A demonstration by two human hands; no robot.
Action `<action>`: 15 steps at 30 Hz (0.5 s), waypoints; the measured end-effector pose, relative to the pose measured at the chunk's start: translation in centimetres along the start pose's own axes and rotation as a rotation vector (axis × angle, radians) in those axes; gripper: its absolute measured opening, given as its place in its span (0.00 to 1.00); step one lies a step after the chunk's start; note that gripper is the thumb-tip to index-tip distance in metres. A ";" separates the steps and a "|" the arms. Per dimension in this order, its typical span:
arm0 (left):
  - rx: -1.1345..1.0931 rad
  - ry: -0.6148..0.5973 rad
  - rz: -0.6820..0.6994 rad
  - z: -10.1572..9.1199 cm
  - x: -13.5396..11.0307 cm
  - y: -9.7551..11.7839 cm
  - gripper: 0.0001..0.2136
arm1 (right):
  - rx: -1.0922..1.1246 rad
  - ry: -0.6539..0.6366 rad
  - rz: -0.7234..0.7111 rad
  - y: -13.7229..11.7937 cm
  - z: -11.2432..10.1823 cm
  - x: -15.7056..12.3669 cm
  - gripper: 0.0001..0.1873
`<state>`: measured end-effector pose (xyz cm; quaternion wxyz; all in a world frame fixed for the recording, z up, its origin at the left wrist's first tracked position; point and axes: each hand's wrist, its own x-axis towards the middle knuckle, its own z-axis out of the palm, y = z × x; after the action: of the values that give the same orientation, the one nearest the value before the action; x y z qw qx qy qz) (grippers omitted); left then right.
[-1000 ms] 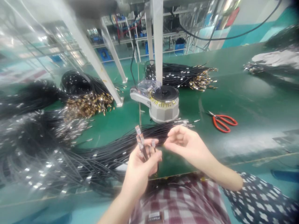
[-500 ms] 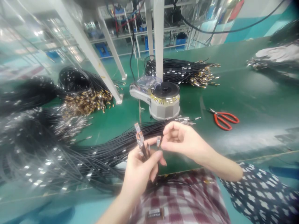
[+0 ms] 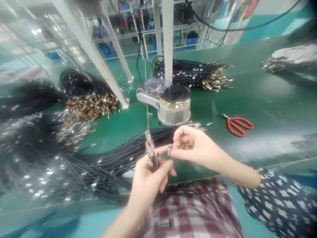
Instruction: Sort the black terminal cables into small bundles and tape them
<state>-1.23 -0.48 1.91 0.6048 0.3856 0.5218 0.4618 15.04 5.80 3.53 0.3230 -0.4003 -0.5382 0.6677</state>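
My left hand (image 3: 151, 177) is closed around several black cables whose metal-tipped ends (image 3: 150, 147) stick up above the thumb. One cable's silvery connector (image 3: 169, 150) stands apart from the rest, between my two hands. My right hand (image 3: 190, 143) has thumb and forefinger pinched at that connector's edge; whether it grips the connector or something tiny there is too small to tell. Behind the hands, a thick bundle of black cables (image 3: 111, 158) runs from the left across the green table, its bare ends (image 3: 198, 125) just past my right hand.
A round tape dispenser (image 3: 174, 112) with yellow strips stands behind my hands. Red-handled pliers (image 3: 239, 126) lie to the right. More cable bundles with gold tips (image 3: 91, 107) are at left, and another bundle (image 3: 188, 74) at the back. White posts (image 3: 167, 39) rise from the table (image 3: 247, 89).
My right fingertips have closed the small gap to the connector and now meet its edge. My left hand keeps its hold on the cables. The view has shifted slightly.
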 end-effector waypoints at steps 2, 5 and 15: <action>0.007 0.004 0.003 0.0 0.0 -0.1 0.17 | -0.016 0.006 0.001 -0.1 0.0 0.0 0.17; 0.016 -0.004 0.011 -0.2 0.0 -0.4 0.17 | -0.040 0.013 0.003 -0.4 0.0 -0.2 0.17; -0.003 0.071 0.038 0.7 -0.5 -0.2 0.16 | -0.063 0.022 0.008 -0.4 0.2 0.1 0.16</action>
<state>-0.53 -1.03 1.95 0.5776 0.3777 0.5349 0.4875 14.81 5.86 3.94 0.3134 -0.4196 -0.5541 0.6471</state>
